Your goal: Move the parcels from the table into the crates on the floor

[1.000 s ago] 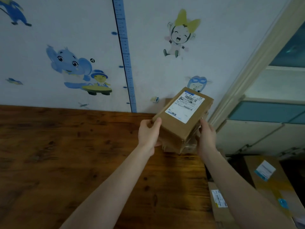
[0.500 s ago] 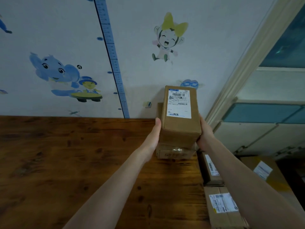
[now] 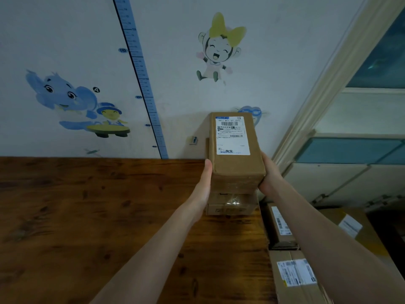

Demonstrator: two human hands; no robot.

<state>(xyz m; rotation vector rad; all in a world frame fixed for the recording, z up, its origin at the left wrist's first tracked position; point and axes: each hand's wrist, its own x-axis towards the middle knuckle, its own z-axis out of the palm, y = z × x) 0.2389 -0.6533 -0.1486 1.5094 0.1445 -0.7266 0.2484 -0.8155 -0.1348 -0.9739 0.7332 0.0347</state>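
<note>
A brown cardboard parcel (image 3: pixel 235 163) with a white shipping label on top is gripped between my two hands, just above the far right corner of the wooden table (image 3: pixel 87 216). My left hand (image 3: pixel 202 187) holds its left side with the thumb up along the edge. My right hand (image 3: pixel 270 177) grips its right side, fingers hidden under the box. Directly below it a second, taped parcel (image 3: pixel 232 206) lies on the table against the wall.
Past the table's right edge, lower down, lie several labelled cardboard boxes (image 3: pixel 281 227) (image 3: pixel 295 276) (image 3: pixel 350 224). A wall with cartoon stickers (image 3: pixel 219 53) runs behind the table. A pale door frame (image 3: pixel 328 73) and panels stand at right.
The parcel has turned from tilted to straight, its label now squarely facing me, and it sits lower over the second parcel. Both hands keep their hold.
</note>
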